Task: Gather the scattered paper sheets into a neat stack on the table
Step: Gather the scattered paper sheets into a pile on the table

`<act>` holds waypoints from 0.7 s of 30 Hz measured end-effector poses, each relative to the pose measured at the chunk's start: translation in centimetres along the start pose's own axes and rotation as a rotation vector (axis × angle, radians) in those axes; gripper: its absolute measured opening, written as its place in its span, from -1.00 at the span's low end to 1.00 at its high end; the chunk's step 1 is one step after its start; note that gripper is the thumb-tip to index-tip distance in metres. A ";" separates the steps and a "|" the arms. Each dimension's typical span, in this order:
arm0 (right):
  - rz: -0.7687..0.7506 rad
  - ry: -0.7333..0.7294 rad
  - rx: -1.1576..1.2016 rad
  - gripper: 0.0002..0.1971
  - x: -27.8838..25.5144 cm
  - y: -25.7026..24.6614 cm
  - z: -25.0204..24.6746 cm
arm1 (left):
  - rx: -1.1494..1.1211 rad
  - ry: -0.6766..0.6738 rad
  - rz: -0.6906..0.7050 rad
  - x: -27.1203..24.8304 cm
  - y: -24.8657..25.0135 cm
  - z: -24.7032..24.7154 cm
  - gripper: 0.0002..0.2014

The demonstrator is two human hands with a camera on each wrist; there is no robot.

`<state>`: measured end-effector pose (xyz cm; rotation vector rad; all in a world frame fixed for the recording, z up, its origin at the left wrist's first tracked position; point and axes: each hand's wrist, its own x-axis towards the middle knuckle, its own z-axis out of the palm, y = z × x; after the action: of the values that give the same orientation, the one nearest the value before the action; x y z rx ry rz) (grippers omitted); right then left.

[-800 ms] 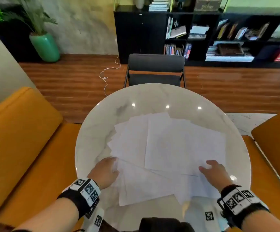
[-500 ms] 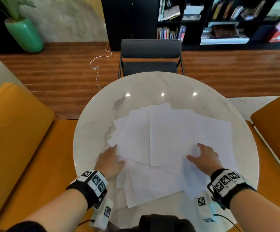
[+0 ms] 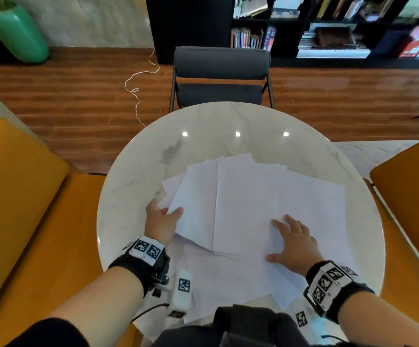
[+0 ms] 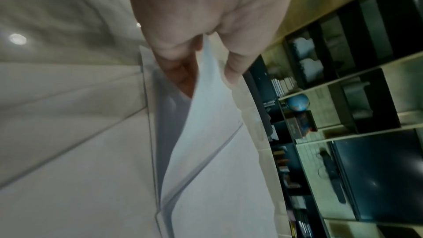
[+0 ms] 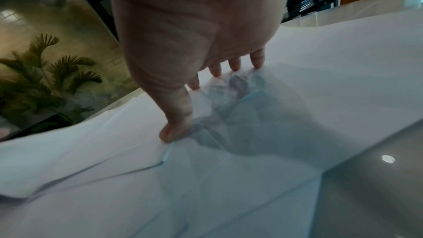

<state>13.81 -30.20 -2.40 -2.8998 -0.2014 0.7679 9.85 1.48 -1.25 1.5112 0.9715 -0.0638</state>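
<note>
Several white paper sheets (image 3: 253, 209) lie fanned and overlapping on the round white marble table (image 3: 203, 136). My left hand (image 3: 165, 211) is at the left edge of the pile. It pinches the lifted corner of one sheet, thumb on top and fingers underneath. The left wrist view shows that sheet (image 4: 201, 115) curving up between thumb and fingers of the left hand (image 4: 206, 68). My right hand (image 3: 292, 242) lies flat on the sheets at the near right, fingers spread. In the right wrist view the right hand (image 5: 206, 88) presses its fingertips down on the paper (image 5: 320, 79).
A grey chair (image 3: 221, 78) stands at the table's far side. Orange seats flank the table on the left (image 3: 15, 196) and right (image 3: 408, 196). A black bookshelf (image 3: 328, 26), a green plant pot (image 3: 15, 33) and a white cable (image 3: 138, 88) on the wooden floor lie beyond.
My left hand has moved up the pile's left edge and taken hold of a sheet's corner, lifting it. My right hand has slid farther in over the sheets. The view has tilted downward.
</note>
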 end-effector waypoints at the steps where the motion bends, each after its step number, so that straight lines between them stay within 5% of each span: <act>1: -0.005 0.004 -0.007 0.02 0.0 0.1 0.1 | -0.070 -0.028 -0.055 0.0 -0.1 0.3 -0.20; 9: 0.026 0.019 0.068 0.00 0.6 0.1 0.1 | -0.288 -0.422 -0.072 -2.0 -1.3 2.0 -0.46; 18: -0.220 -0.003 0.073 -0.26 0.4 1.0 -0.1 | 0.045 -0.288 -0.068 -2.7 -1.7 5.8 -0.62; 21: -0.182 0.022 0.164 -0.27 0.2 1.6 -0.2 | 0.150 -0.256 -0.031 -3.3 -1.1 6.8 -0.79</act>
<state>14.21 -31.74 -2.56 -2.6887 -0.3755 0.6869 10.45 -6.09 -1.77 1.5798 0.7976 -0.3507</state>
